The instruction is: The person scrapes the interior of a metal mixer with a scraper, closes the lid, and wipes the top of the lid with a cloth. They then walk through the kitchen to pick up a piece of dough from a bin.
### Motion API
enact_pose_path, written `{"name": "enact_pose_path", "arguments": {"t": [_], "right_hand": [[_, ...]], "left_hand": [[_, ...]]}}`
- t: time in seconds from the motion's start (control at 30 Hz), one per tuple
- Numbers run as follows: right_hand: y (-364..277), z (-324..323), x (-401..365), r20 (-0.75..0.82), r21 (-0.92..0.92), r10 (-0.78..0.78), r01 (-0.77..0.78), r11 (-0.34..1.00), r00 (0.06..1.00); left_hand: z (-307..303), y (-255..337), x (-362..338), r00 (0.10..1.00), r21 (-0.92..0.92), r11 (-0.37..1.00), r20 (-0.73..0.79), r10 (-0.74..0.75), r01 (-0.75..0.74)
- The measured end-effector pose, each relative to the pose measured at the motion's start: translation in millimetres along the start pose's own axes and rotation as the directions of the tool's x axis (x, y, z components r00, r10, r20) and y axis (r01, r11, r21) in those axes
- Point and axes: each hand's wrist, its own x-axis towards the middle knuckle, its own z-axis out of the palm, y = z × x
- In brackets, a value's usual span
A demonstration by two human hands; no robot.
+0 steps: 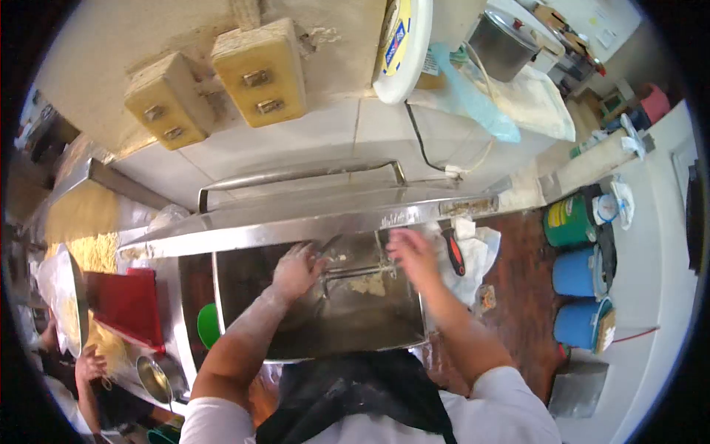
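Observation:
In front of me is a deep metal tub (pixel 325 325) with a metal stirring bar (pixel 355 272) across its inside. A pale lump of dough (pixel 367 284) sticks near the bar. My left hand (pixel 298 270), dusted white, is over the tub's left half, its fingers apart and bent toward the bar's left end. On the other side, my right hand (pixel 413 255) reaches over the tub's right edge, fingers spread and slightly blurred, close to the bar's right end. Neither hand shows an object in its grasp. Behind both hands stands the raised metal lid (pixel 318 214) with its long handle (pixel 296 176).
To the right, a black-and-red handled tool (pixel 453 253) lies by a white cloth (pixel 477 259). Blue buckets (pixel 575 323) line the right wall. At left are a red tray (pixel 133 307), a green container (pixel 208 325) and another person's hand (pixel 90 365) near a metal bowl (pixel 154 379).

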Motion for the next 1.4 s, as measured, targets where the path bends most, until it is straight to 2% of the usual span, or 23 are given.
{"name": "enact_pose_path", "arguments": {"t": [0.03,0.07,0.13,0.17,0.23,0.43,0.67,0.97,1.2,1.4], "right_hand": [[7,20,8,-0.024,-0.004,0.140,-0.140,0.990,0.990],[16,39,20,-0.044,-0.008,0.274,-0.275,0.962,0.961],[61,71,56,-0.240,0.291,0.486,-0.416,0.862,0.840],[83,82,75,-0.257,0.442,0.552,-0.411,0.797,0.793],[112,97,108,-0.187,0.632,0.593,-0.366,0.683,0.783],[148,101,138,-0.103,0.768,0.586,-0.310,0.561,0.804],[152,98,139,-0.059,0.793,0.585,-0.318,0.520,0.809],[150,88,143,0.015,0.806,0.576,-0.351,0.477,0.818],[154,83,128,0.048,0.799,0.572,-0.375,0.470,0.819],[156,84,120,0.067,0.797,0.569,-0.387,0.464,0.820]], "left_hand": [[5,10,20,1.000,-0.004,1.000,0.004,0.013,-0.013],[8,21,42,0.989,0.067,0.997,0.147,0.020,-0.030],[17,23,72,0.927,0.189,0.978,0.375,0.009,-0.086],[21,19,84,0.920,0.203,0.975,0.391,0.001,-0.087],[27,10,107,0.896,0.242,0.965,0.443,-0.022,-0.096],[35,-20,142,0.867,0.284,0.955,0.493,-0.073,-0.081],[33,-41,159,0.849,0.304,0.951,0.516,-0.112,-0.059],[50,-31,162,0.829,0.300,0.951,0.548,-0.105,-0.078],[62,-25,147,0.830,0.243,0.967,0.554,-0.071,-0.079],[65,-14,116,0.841,0.096,0.995,0.541,-0.018,-0.040]]}}
